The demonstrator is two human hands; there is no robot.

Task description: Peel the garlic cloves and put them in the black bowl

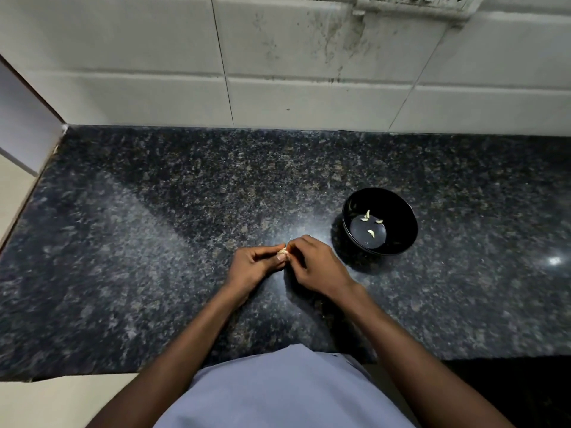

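Both hands meet over the middle of the dark granite counter. My left hand (253, 262) pinches a small pale garlic piece (282, 251) between thumb and fingers. My right hand (315, 264) curls its fingertips onto the same garlic from the right. Most of the garlic is hidden by the fingers. The black bowl (401, 211) stands to the right of my hands, a little farther back, and holds several peeled pale cloves (370, 232) on its bottom.
The speckled granite counter (154, 227) runs to a white tiled wall (278, 72) at the back. Its left edge (27, 199) drops off beside a pale cabinet. A switch plate sits high on the wall at the right.
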